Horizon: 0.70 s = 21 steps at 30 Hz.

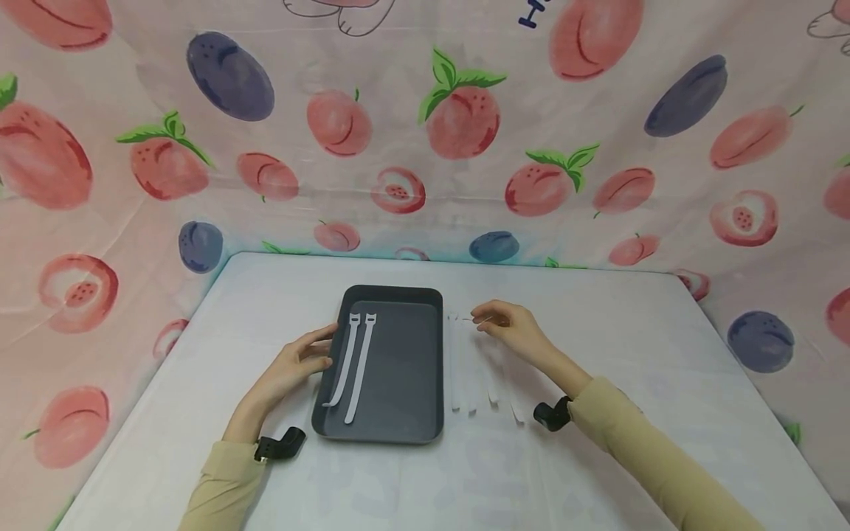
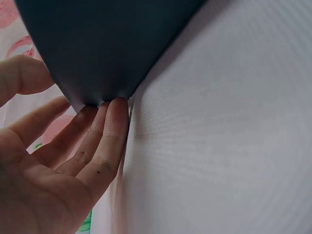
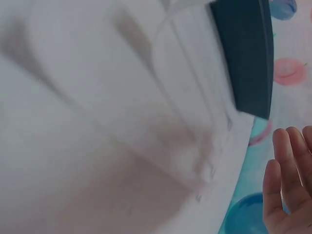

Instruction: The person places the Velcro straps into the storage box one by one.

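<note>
A dark grey tray (image 1: pixel 408 369) lies on the table, with two white hook-and-loop cable ties (image 1: pixel 361 369) side by side in its left part. My left hand (image 1: pixel 288 372) rests against the tray's left side. In the left wrist view its fingertips (image 2: pixel 117 109) touch the tray wall with the fingers nearly straight. Several more white cable ties (image 1: pixel 455 369) lie right of the tray, hard to see on the white cloth. At their far ends is my right hand (image 1: pixel 514 328), fingers loosely bent just above them. Nothing held shows clearly in it.
A white cloth covers the table (image 1: pixel 598 324). Behind and beside it hangs a fruit-patterned curtain (image 1: pixel 398 110). Black wrist cameras (image 1: pixel 281 444) sit on both wrists, the right one (image 1: pixel 553 415) close to the near ends of the loose ties.
</note>
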Each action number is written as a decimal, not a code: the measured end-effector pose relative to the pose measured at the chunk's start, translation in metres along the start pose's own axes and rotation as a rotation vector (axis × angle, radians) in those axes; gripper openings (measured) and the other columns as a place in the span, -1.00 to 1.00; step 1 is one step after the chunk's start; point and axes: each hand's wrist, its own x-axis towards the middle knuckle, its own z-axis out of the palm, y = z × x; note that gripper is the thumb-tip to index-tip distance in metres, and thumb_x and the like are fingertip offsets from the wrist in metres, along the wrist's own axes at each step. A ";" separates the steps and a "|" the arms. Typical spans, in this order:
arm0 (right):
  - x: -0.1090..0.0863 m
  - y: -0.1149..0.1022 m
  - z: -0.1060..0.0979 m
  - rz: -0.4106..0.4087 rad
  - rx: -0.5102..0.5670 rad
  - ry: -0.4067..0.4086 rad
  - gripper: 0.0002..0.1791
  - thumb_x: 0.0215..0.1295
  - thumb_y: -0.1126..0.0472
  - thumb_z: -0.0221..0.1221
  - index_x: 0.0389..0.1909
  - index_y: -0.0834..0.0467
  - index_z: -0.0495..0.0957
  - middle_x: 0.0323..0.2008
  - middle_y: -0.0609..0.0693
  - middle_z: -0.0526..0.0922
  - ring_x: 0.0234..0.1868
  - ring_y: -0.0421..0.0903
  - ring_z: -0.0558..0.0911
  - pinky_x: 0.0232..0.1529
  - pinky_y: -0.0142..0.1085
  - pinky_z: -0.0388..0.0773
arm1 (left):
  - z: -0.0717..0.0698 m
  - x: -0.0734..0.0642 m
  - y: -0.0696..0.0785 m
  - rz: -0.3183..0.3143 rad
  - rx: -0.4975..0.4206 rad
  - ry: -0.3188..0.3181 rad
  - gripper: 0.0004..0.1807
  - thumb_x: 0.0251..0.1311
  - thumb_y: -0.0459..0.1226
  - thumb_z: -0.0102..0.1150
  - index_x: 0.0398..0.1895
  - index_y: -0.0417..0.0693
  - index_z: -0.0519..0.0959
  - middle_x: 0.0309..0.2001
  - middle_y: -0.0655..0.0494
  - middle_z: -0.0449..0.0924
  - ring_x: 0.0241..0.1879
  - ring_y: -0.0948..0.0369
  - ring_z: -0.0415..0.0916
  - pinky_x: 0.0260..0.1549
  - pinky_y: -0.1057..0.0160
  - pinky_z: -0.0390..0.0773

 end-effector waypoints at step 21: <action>-0.006 0.035 -0.023 0.018 -0.111 0.065 -0.71 0.29 0.39 0.14 0.02 0.35 0.55 -0.06 0.29 0.67 -0.08 0.18 0.67 -0.12 -0.39 0.55 | -0.001 0.000 -0.001 0.002 -0.008 -0.012 -0.33 0.26 -0.31 0.10 0.46 0.06 0.20 0.38 -0.23 0.28 0.30 -0.17 0.34 0.26 -0.25 0.22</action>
